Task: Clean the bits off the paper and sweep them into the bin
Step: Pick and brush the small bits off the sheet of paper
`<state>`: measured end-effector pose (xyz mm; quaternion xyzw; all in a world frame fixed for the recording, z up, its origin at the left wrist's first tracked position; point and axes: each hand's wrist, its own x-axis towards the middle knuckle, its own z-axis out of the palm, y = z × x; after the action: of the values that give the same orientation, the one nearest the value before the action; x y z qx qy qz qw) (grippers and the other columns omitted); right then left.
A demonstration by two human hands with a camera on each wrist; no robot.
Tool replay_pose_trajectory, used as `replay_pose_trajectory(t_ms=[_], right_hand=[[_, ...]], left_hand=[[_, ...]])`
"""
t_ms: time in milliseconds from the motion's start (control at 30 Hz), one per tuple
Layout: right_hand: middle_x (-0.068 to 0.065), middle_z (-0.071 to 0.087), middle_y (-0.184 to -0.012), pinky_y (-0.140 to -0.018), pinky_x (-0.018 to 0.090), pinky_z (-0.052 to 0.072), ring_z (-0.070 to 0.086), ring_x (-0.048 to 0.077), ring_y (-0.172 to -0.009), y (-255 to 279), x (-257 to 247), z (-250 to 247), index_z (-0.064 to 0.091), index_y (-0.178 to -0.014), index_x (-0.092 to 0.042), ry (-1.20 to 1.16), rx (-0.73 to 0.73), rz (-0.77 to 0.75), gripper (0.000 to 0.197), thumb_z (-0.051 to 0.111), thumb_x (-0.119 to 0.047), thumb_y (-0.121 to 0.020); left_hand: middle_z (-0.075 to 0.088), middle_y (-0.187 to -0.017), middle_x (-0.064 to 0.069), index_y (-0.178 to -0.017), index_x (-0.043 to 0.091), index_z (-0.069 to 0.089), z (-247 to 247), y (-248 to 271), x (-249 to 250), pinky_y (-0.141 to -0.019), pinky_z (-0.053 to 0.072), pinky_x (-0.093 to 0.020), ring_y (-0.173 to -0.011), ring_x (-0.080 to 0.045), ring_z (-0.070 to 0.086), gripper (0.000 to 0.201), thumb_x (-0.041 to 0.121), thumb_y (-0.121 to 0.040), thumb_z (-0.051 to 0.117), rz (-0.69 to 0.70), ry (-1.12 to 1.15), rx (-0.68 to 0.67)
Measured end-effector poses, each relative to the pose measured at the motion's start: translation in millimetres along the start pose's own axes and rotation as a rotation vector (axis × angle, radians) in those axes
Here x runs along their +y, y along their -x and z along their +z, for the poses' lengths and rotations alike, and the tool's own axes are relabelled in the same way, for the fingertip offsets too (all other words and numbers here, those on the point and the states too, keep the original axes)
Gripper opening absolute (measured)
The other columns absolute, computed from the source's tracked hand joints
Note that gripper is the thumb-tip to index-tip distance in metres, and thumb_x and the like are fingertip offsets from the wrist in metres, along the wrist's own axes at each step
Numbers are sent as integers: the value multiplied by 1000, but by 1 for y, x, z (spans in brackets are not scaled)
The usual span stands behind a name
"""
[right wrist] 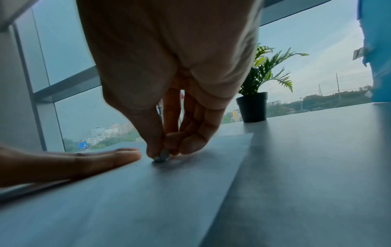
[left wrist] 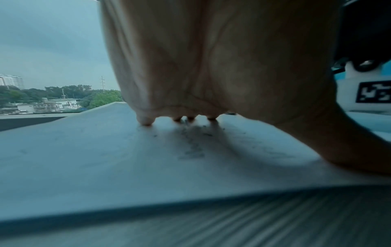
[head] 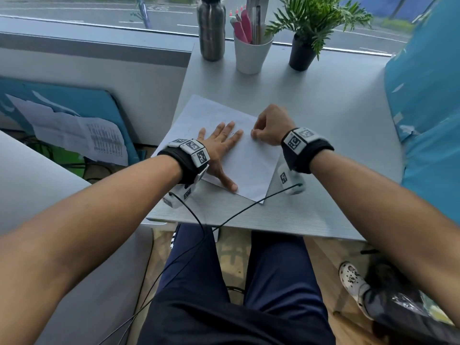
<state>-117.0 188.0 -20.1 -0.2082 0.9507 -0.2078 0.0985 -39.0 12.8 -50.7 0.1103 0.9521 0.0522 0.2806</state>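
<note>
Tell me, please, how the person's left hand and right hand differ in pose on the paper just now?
The left hand lies flat with fingers spread, pressing the paper down; the right hand is curled, its fingertips pinching a small grey piece. The left holds nothing; the right grips that piece. Both touch the same sheet and wear wrist cameras.

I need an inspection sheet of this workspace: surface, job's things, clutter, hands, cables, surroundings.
Surface: grey table.
Job's things: paper lies flat; dark bits on it; a dark bag, perhaps the bin, on the floor.
Clutter: bottle, pen cup, plant.
Hands: left hand presses flat on the paper; right hand pinches a small grey thing.
Cables: black cable crosses the table edge.
Surroundings: window, street below.
</note>
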Motion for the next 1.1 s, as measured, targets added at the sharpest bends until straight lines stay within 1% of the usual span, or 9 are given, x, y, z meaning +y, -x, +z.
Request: replay_pose_trajectory(t_ms=[167,233,333,533,633,700,800,933,1100], right_hand=[[2,72,-76,-77,26,54,63,15,-73,24,25,0,76,-76,-18,16,-11,56,4,72,-19,-75],[-2,68,-78,-82,34,55,63,19,-82,36,36,-1,72,-72,-26,42,-4,92,2,74,-26,-73],[-3,66,-86,-90,37,50,59,22,-95,53,40,3,65,-70,-34,80,-12,106,10,75,-33,-74],[-2,59,-81,-88,34,48,56,22,-94,64,42,5,70,-77,-33,81,1,124,5,74,-35,-75],[4,66,-93,-82,30,46,59,25,-95,65,42,9,72,-85,-33,113,31,136,10,73,-38,-77],[7,67,-96,-81,30,45,61,27,-96,64,42,11,72,-87,-34,120,42,134,12,73,-40,-76],[7,66,-98,-83,29,45,60,26,-98,64,41,8,72,-87,-34,119,38,138,13,74,-39,-76],[5,65,-108,-85,32,44,58,28,-104,65,39,8,72,-91,-34,137,40,149,16,76,-40,-77],[5,64,-110,-80,29,37,57,26,-106,66,37,5,73,-89,-33,118,41,167,14,76,-35,-76]], left_hand=[[-35,-155,6,-150,31,-25,2,7,-3,-113,-17,-57,-142,-17,-32,158,85,-38,73,58,2,5],[-35,-155,6,-150,29,-25,5,9,-2,-113,-17,-56,-142,-17,-32,157,86,-40,71,90,-19,-2],[-34,-156,3,-151,23,-24,7,15,3,-116,-15,-51,-143,-18,-30,145,87,-54,63,120,-27,-27],[-23,-159,-12,-153,3,-11,8,22,13,-119,-10,-47,-147,-25,-20,126,87,-73,38,8,-162,76],[-20,-160,-8,-155,8,-7,12,28,31,-120,-10,-45,-148,-23,-17,112,80,-81,37,274,-194,157],[-18,-161,-1,-156,17,-6,22,34,46,-119,-11,-41,-148,-17,-16,102,75,-84,39,505,-182,103],[-15,-161,6,-155,27,-6,37,35,50,-118,-11,-40,-148,-13,-15,91,71,-88,37,620,-184,13],[-20,-160,5,-154,30,-11,23,17,24,-119,-9,-46,-147,-14,-18,84,69,-91,30,425,-162,57],[-17,-161,-1,-155,19,-9,-6,-3,7,-120,-3,-47,-150,-20,-9,95,74,-88,30,103,-169,100]])
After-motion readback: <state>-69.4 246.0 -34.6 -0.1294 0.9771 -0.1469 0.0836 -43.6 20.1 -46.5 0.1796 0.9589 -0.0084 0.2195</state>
